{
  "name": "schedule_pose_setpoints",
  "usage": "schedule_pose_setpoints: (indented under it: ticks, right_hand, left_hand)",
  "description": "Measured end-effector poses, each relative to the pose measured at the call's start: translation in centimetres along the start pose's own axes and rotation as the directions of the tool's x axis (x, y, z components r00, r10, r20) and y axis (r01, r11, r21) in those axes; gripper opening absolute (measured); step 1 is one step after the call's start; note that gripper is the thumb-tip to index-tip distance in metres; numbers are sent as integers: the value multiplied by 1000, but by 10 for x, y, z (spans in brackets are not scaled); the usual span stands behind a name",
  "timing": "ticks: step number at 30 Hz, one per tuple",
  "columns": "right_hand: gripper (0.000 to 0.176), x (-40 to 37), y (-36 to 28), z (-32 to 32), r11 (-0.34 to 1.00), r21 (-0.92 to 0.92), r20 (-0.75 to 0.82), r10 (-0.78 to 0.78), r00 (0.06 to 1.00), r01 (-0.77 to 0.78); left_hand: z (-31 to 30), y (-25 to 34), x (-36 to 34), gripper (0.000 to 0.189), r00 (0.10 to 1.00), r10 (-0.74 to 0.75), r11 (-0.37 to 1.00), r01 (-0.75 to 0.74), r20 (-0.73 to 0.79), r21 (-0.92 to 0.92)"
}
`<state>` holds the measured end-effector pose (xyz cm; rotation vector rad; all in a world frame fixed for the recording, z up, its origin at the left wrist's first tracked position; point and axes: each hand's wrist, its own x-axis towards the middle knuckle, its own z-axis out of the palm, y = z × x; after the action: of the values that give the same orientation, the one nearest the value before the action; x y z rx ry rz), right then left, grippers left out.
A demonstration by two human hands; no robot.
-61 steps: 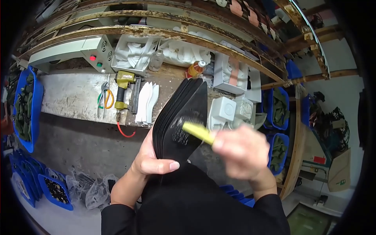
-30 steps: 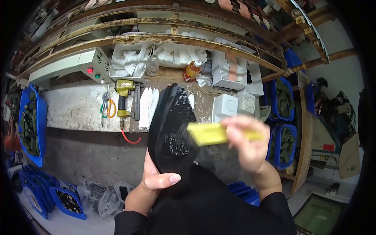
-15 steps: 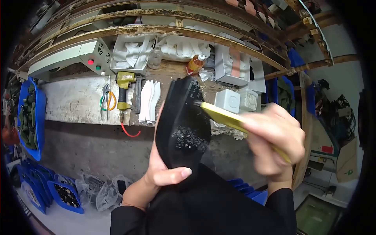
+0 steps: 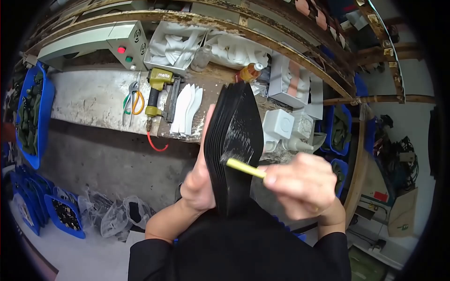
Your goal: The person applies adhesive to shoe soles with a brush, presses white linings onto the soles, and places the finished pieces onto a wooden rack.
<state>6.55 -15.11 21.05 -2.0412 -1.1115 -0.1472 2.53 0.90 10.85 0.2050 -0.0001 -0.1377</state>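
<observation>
My left hand is wrapped around the side of a stack of thin black insole-shaped pieces, held upright in front of my body. Their edges fan out in layers on the left. Wet-looking whitish streaks shine across the face of the top piece. In my right hand a brush with a yellow handle is pinched between thumb and fingers. Its bristle tip meets the left edge of the stack, below the streaks. The fingers of my left hand behind the stack are hidden.
On the bench lie a green staple gun with a red hose, orange-and-green-handled pliers and white insole-shaped pieces. Behind stand boxes of white pieces, an amber bottle and a white container. Blue bins stand at left.
The brush has moved down and left from the upper face to the stack's left edge. The stack has turned, showing more layered edges, and the streaks have spread. My left thumb has left the front.
</observation>
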Motion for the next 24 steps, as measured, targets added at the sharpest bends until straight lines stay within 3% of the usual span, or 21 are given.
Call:
schedule_pose_setpoints:
  ticks: [1,7,11,17,21,24]
  right_hand:
    - [21,-1,1,0,1000,-6,7,22,1000,-22]
    - [22,-16,-21,-9,985,165,3,47,999,-47]
    - [14,-6,-1,-20,1000,-5,117,-13,993,13]
    - [15,-23,-23,-19,993,111,27,-32,999,29]
    - [11,-18,-5,-16,989,-78,191,-110,975,127]
    - [7,-20,0,-17,992,-47,194,-110,975,121]
  left_hand:
    - [0,-1,2,107,1000,10,989,-11,-10,-151]
    - [-2,0,13,88,997,81,977,-78,10,-200]
    - [8,-2,25,77,981,161,977,-173,-104,-124]
    - [2,-1,35,61,949,260,933,-295,-180,-204]
    - [-5,6,44,44,936,267,907,-324,-228,-269]
    - [-6,12,53,41,932,273,898,-336,-239,-284]
